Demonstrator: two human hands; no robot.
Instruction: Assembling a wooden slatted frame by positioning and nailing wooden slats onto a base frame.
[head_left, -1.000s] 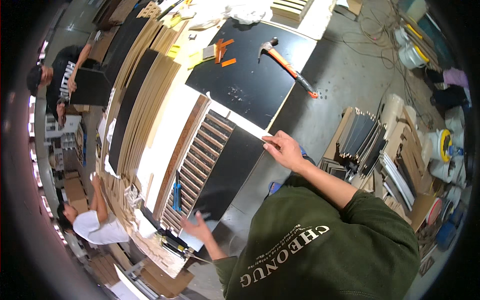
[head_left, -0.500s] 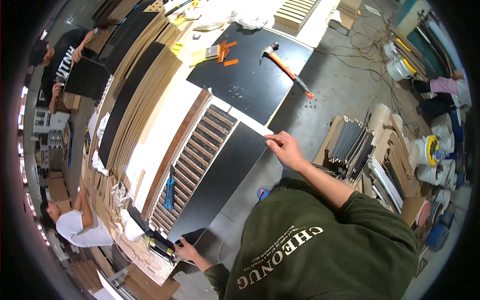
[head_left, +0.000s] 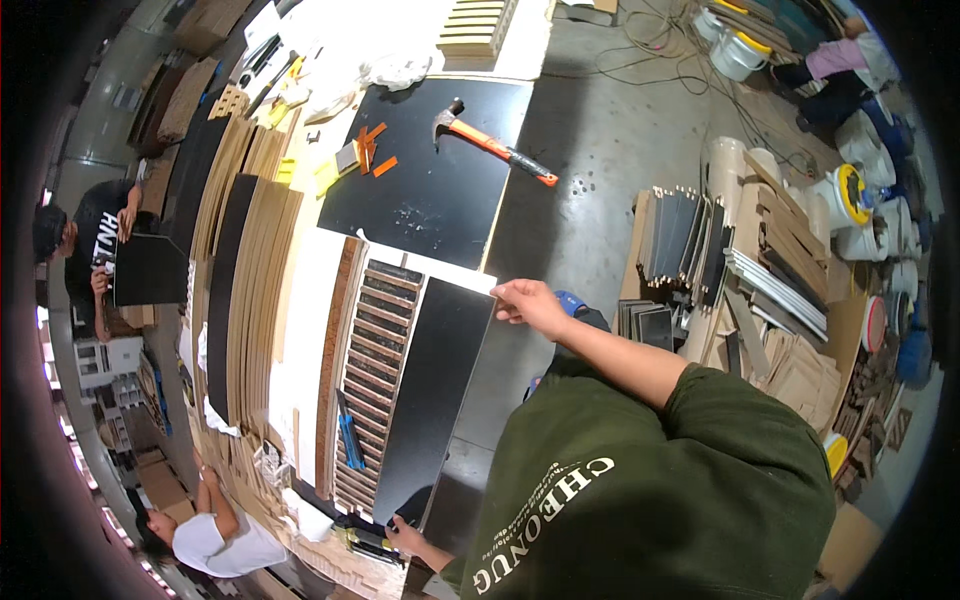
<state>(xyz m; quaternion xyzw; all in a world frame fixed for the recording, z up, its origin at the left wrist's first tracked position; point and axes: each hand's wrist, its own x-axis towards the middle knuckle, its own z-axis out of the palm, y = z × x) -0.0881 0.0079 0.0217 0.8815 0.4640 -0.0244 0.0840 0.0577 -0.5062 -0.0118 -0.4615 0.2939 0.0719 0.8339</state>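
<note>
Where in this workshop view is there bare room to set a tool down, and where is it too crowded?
Free: the grey floor between the black sheet with the hammer and the stacked boards; also that sheet's bare lower half. Crowded: the leaning panels on the left and the buckets on the right. Both hands, right hand and left hand, grip the long black panel.

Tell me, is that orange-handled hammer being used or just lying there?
Lying there. The hammer rests flat on the black sheet on the floor, with no hand near it; both hands, the right and left, grip the long black panel.

left hand [head_left: 405, 537] partly hidden behind black panel [head_left: 432, 400], fingers on its edge unclear
</note>
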